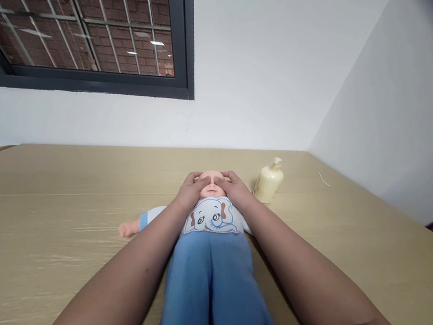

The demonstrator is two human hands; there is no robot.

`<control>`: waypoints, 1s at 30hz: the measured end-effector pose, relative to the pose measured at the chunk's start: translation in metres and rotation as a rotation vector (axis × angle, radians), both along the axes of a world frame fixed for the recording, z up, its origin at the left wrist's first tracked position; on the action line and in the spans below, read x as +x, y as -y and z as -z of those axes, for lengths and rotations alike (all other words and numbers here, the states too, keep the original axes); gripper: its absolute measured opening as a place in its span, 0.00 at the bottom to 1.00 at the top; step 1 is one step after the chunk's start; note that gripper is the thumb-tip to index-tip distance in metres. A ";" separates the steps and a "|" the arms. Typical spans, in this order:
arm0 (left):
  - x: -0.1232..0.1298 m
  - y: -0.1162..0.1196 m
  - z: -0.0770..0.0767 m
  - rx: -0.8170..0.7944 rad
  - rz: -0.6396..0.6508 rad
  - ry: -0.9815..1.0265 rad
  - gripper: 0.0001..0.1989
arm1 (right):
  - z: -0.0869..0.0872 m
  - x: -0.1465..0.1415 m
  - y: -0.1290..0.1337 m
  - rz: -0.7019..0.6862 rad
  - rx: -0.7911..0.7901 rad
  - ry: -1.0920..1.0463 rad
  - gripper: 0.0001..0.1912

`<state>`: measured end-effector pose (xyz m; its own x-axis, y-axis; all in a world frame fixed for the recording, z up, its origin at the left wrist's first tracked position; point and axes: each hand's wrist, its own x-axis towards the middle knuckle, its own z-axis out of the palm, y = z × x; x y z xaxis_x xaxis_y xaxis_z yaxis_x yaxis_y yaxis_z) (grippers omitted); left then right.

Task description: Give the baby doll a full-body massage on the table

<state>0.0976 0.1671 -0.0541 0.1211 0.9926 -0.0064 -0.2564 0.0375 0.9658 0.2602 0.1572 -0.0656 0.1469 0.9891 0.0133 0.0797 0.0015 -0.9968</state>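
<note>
A baby doll [210, 278] lies on its back, its head away from me, in blue trousers and a white top with an elephant picture [211, 215]. My left hand [193, 191] is wrapped round the left side of the doll's head [212, 175], its thumb laid over one eye area. On the other side, my right hand [234, 187] holds the head in the same way, thumb on the face. Between the thumbs the nose and mouth show. One doll arm [130, 227] sticks out to the left; my right forearm largely hides the other.
Right of the doll's head stands a cream pump bottle [269, 182]. A thin white strip [324, 179] lies farther right on the wooden-coloured tabletop [69, 210]. White walls [267, 62] meet behind the table, and a barred window [88, 36] is at the upper left.
</note>
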 end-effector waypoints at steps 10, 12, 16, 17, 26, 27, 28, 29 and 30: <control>-0.001 -0.016 0.019 0.004 0.043 0.163 0.17 | 0.012 0.007 -0.005 -0.153 -0.013 -0.270 0.23; -0.002 -0.018 0.022 0.001 0.052 0.199 0.17 | 0.011 0.009 -0.003 -0.188 -0.033 -0.312 0.25; -0.004 -0.020 0.024 -0.019 0.066 0.244 0.17 | 0.007 0.013 0.000 -0.225 -0.048 -0.367 0.28; -0.004 -0.019 0.023 -0.020 0.071 0.248 0.18 | 0.006 0.013 0.001 -0.230 -0.050 -0.373 0.29; -0.004 -0.005 0.010 0.074 0.062 0.117 0.28 | 0.005 0.004 0.003 -0.195 0.045 -0.218 0.32; -0.004 -0.004 0.009 0.082 0.053 0.095 0.29 | 0.004 0.004 0.003 -0.180 0.048 -0.190 0.33; -0.004 -0.003 0.007 0.086 0.045 0.074 0.29 | 0.003 0.003 0.003 -0.164 0.045 -0.154 0.33; -0.004 -0.002 0.006 0.087 0.038 0.054 0.29 | 0.001 0.003 0.003 -0.148 0.038 -0.115 0.34; -0.005 -0.001 0.005 0.085 0.029 0.036 0.28 | -0.001 0.002 0.004 -0.131 0.028 -0.078 0.35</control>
